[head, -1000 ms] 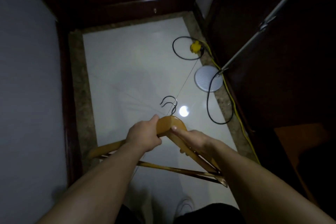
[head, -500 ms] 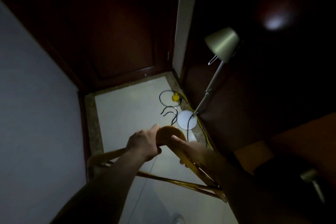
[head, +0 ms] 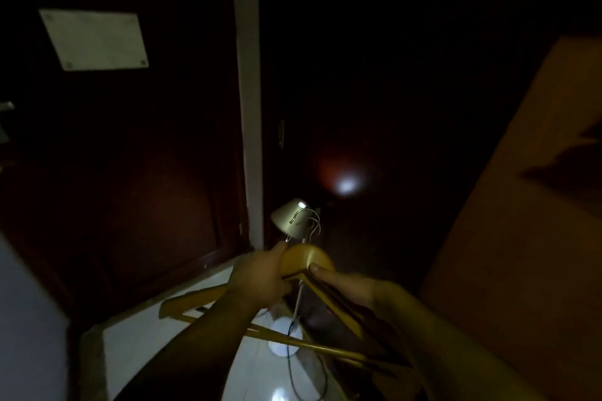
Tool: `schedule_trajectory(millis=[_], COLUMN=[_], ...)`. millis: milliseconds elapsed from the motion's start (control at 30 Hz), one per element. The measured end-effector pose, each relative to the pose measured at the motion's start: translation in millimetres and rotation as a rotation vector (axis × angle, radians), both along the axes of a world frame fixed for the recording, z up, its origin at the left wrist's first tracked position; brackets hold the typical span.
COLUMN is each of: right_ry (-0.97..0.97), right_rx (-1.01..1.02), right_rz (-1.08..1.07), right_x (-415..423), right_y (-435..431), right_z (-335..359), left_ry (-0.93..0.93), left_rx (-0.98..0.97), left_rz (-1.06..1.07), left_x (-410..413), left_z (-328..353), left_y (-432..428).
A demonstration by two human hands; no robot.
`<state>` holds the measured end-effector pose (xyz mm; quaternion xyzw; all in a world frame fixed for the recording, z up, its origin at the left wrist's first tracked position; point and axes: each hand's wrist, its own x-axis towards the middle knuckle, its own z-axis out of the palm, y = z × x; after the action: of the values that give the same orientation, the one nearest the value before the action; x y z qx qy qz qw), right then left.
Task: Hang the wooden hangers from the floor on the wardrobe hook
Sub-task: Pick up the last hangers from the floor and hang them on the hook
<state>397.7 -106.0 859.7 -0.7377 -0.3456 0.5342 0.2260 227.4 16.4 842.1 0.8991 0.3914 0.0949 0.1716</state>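
Dim head view. The wooden hangers (head: pixel 306 259) are a stacked bundle with two wire hooks (head: pixel 308 223) visible, exact count unclear. They are held up off the floor (head: pixel 163 342), crown lying betw. the two thumbs.

L hand (head: pixel 260 277): fingers curled round the bundle's left shoulder just below the crown, thumb laid up along the wood; fingertips hidden under the hanger arm.

R hand (head: pixel 345 283): thumb pressed on the front face of the right shoulder; the other fingers are behind the wood & out of sight, so the grip reads as a pinch.

The hooks rise just above the L thumb tip and overlap the lamp shade (head: pixel 288 220) behind them — contact w/ it cannot be told. The lower bars pass beneath both wrists, right ends lost in shadow.

Below the fingers the lamp base (head: pixel 281 340) is partly covered by the hangers. A dark cable (head: pixel 290 368) trails over the floor toward the bottom of the frame.

Beyond the fingers: dark door (head: pixel 146 172) w/ a pale plate (head: pixel 94 39), and a light wall strip (head: pixel 249 107).

Right of the R hand: an orange-brown panel (head: pixel 521 238) — cut off by the frame edge.
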Motion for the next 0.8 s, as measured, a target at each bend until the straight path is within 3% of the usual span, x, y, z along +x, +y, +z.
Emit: schedule_trajectory(millis=[167, 467, 667, 800], right_ry=[-0.168, -0.223, -0.208, -0.168], right_rx=[0.083, 0.125, 0.115, 0.159], right_rz=[-0.115, -0.392, -0.635, -0.692], right_x=[30.8, 59.3, 66.5, 131.4], right_y=[-25.6, -94.5, -153.3, -205.0], right_z=[67.1, 151.0, 181.6, 156.9], left_ry=[-0.096, -0.222, -0.291, -0.324], left_rx=[0.101, 0.14, 0.197, 0.19], left_rz=[-0.054, -0.22, -0.43, -0.533], left_x=[46.5, 105.1, 137.2, 161.6], left_z=[59.1, 130.8, 162.5, 178.4], left_y=[-18.7, -49.7, -88.6, -120.9])
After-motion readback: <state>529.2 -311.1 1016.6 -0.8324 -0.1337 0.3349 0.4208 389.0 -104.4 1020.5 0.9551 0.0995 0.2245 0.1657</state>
